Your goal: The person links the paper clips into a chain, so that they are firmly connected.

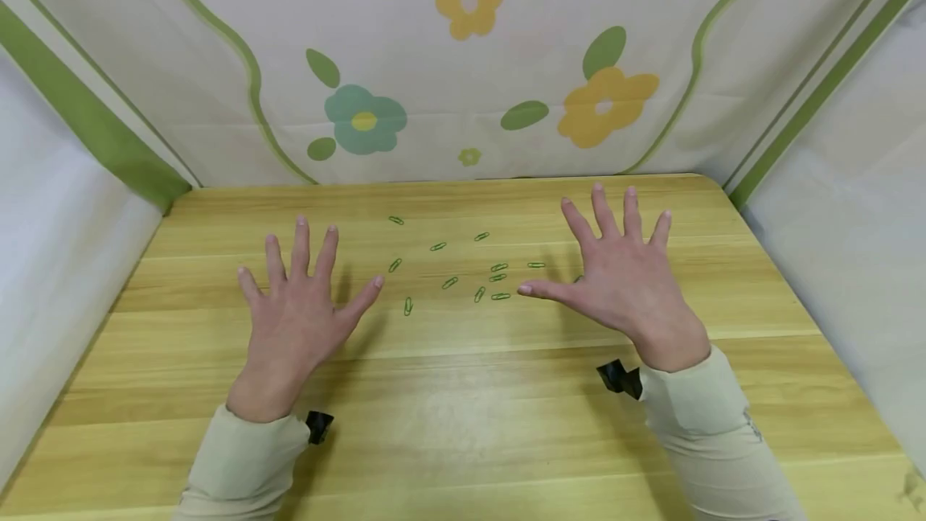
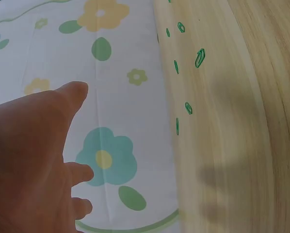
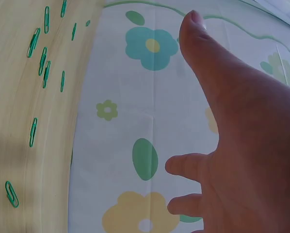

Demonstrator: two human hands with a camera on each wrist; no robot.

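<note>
Several green paper clips lie scattered over the middle of the wooden table, among them a paper clip (image 1: 408,306) near my left thumb and a paper clip (image 1: 501,297) just left of my right thumb tip. My left hand (image 1: 292,320) hovers palm down with fingers spread, holding nothing. On the other side my right hand (image 1: 629,284) is spread the same way, also holding nothing, and it partly hides one clip behind its thumb. In the right wrist view that paper clip (image 3: 11,194) lies apart from the others. The left wrist view shows a paper clip (image 2: 200,58) beyond the thumb.
The wooden table (image 1: 448,424) runs back to a white curtain (image 1: 405,38) printed with flowers. White cloth walls (image 1: 58,183) with green bands stand along both sides. Small black pieces (image 1: 318,427) stick out at both sleeve cuffs.
</note>
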